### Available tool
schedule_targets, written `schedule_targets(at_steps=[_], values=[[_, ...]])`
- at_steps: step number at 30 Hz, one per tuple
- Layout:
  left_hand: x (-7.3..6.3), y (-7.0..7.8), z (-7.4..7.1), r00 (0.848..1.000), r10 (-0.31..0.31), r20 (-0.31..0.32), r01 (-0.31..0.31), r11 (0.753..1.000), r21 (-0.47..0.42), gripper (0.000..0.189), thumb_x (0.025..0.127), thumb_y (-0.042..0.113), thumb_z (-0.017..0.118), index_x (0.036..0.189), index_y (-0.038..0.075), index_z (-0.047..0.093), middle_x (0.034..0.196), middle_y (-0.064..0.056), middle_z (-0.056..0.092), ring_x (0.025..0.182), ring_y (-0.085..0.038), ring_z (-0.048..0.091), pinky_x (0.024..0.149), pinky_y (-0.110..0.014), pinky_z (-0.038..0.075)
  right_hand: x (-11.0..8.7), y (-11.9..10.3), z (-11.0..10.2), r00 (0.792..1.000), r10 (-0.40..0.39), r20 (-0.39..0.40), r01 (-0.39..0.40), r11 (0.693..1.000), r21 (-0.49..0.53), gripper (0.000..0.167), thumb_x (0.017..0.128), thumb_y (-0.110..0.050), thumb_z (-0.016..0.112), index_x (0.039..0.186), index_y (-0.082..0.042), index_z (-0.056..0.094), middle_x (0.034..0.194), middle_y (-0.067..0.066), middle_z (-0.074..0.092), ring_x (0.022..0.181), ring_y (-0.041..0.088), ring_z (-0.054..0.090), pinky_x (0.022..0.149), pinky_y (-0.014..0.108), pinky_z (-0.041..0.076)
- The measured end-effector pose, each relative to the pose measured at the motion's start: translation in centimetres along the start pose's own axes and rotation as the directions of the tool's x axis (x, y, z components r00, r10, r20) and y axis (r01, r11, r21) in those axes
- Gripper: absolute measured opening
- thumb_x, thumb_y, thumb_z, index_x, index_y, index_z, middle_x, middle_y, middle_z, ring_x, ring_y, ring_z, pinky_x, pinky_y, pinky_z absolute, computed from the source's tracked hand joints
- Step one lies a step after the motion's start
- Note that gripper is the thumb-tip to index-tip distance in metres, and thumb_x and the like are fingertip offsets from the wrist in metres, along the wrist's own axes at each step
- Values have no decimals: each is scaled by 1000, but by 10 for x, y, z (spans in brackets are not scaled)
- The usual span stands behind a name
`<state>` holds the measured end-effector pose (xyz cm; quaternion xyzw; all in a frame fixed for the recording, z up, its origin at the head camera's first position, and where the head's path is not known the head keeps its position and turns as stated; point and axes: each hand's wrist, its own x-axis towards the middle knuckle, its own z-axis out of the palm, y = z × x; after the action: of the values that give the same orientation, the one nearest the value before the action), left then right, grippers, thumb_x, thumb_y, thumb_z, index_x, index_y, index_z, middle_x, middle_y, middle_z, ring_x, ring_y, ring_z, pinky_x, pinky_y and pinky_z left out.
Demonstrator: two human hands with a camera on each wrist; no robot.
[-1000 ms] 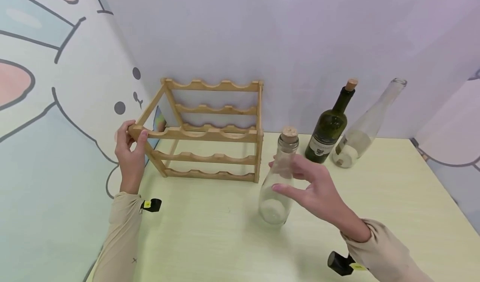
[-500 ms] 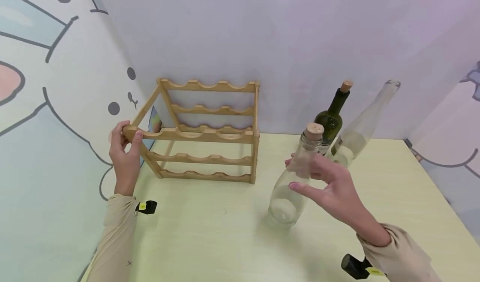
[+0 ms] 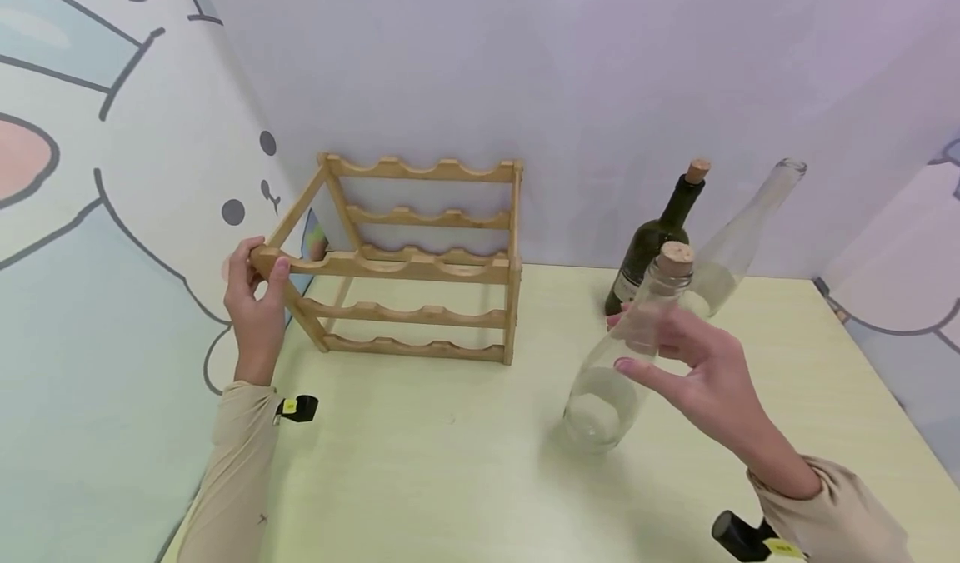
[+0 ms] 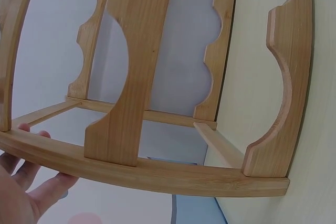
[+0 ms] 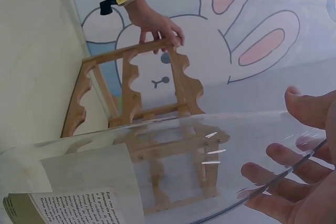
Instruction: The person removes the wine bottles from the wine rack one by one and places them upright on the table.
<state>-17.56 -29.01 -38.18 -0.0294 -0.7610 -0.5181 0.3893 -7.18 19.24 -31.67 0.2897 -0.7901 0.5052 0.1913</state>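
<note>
A clear glass bottle [image 3: 602, 396] with a cork [image 3: 677, 258] leans to the right in the head view. My right hand [image 3: 708, 371] holds its upper part, the thumb on the near side and the fingers behind the glass. Whether its base touches the table is hard to tell. A paper label [image 5: 84, 182] shows through the glass in the right wrist view. At the left, my left hand [image 3: 257, 317] grips the front upper corner of a wooden wine rack [image 3: 405, 267] that has scalloped rails and bears no bottles. Its fingers [image 4: 50, 190] wrap the side bar.
Behind the held bottle, near the wall, stand a corked dark green wine bottle [image 3: 647, 251] and a clear bottle without a cork [image 3: 738, 242]. The pale yellow table [image 3: 420, 463] meets a wall with a rabbit drawing [image 3: 180, 213] on the left.
My right hand has carried the clear corked bottle to the right, and it tilts more now. The left hand stays on the rack, which has not moved. The view shifted slightly.
</note>
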Motion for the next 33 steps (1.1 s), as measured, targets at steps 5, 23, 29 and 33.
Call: schedule_targets(at_steps=[5,23,29,33], values=[[0,1,0,1000,-4,-4,4,1000,9,38,94,23,59,132,22,52,116,8,48,101,-12,52,88,-21,40,-5,2,-11,998,69,-2,-69,997,-34,51,67,19,74,114,2,62,103,10,68,91,15,66,75,20,53],[-6,32,3,1000,-13,-1,13,1000,-11,36,96,17,55,131,16,52,113,6,49,98,-9,51,88,-20,39,-16,12,-51,975,211,-68,-218,968,-127,47,73,15,71,117,4,60,109,7,67,93,9,65,76,17,52],[-3,22,3,1000,-15,-12,15,1000,15,37,95,21,57,132,16,51,116,8,48,101,-10,51,89,-22,40,-17,18,-64,961,262,-92,-272,955,-120,44,75,15,70,116,5,60,109,9,67,94,12,66,77,18,52],[0,2,2,1000,-26,-17,26,999,34,39,95,23,58,133,18,50,118,9,47,102,-11,51,90,-22,40,-18,27,-73,961,254,-110,-263,961,-88,44,74,17,69,116,8,59,108,9,67,94,14,66,75,18,53]])
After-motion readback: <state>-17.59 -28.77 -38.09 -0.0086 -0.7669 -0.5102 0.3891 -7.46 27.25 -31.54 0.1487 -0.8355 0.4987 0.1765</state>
